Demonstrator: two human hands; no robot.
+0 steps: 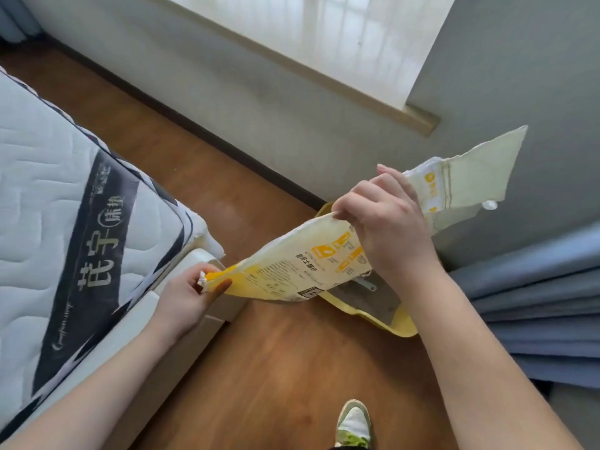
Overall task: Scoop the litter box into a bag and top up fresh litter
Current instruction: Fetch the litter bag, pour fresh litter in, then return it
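A pale yellow litter bag (302,264) with orange print hangs flat and nearly horizontal between my hands. My left hand (191,293) pinches its orange bottom corner near the bed. My right hand (386,219) grips the bag near its torn top, and the open flap (470,180) sticks up to the right. Below the bag, the yellow litter box (383,316) stands on the floor by the wall, with grey litter (380,297) showing inside. A small grey scoop handle (367,282) lies in the box. Most of the box is hidden by the bag and my right arm.
A quilted white mattress (65,196) on a white bed frame (181,319) fills the left side. Blue curtains (535,306) hang at the right. A wall with a window sill (418,120) runs behind the box. My shoe (354,423) stands on the wooden floor (292,368).
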